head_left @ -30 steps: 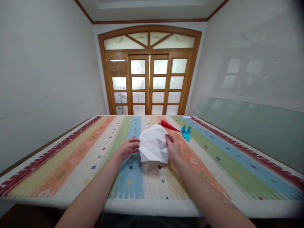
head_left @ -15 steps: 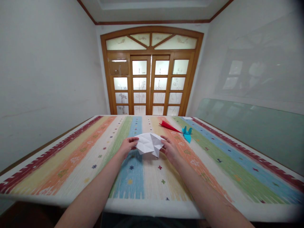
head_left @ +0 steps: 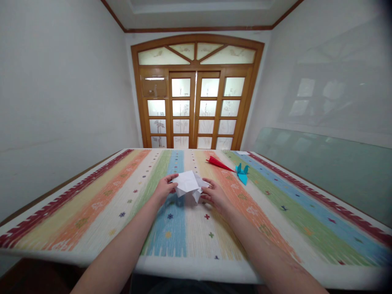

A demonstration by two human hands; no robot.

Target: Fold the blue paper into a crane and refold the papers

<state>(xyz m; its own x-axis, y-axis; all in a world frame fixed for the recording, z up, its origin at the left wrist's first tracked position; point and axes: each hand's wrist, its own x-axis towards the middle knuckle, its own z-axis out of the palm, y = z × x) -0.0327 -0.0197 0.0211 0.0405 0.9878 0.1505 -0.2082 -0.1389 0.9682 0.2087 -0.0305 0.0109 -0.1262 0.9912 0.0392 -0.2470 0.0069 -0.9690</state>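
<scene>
Striped cloth [head_left: 92, 208] is covering the worktop [head_left: 190, 267]; wooden glazed doors [head_left: 196, 110] are standing at the far end, plain walls either side.

White paper [head_left: 187, 184] is sitting at mid-worktop, over the blue and cream stripes, creased and partly folded into a compact shape. One corner is pointing down toward the cloth. Can't tell whether it's resting on the cloth or lifted just off it.

Left hand [head_left: 164, 190] is gripping the paper's left edge, thumb on top, fingers curled under. Right hand [head_left: 214, 195] is holding the right side, fingers bent around the fold, fingertips touching the paper. Both hands are closed narrow on the same sheet, one each side, forearms coming in from the near edge.

Red paper piece [head_left: 218, 163] is lying farther back and to the right of the hands, long and pointed, flat on the orange stripe. Blue paper bird [head_left: 242, 173] is sitting just beside the red tip, on the boundary of the orange and green stripes, wings up. Both are well apart from the white paper and neither hand is touching them.

Green glass panel [head_left: 321, 167] is leaning along the right wall beyond the worktop edge.
</scene>
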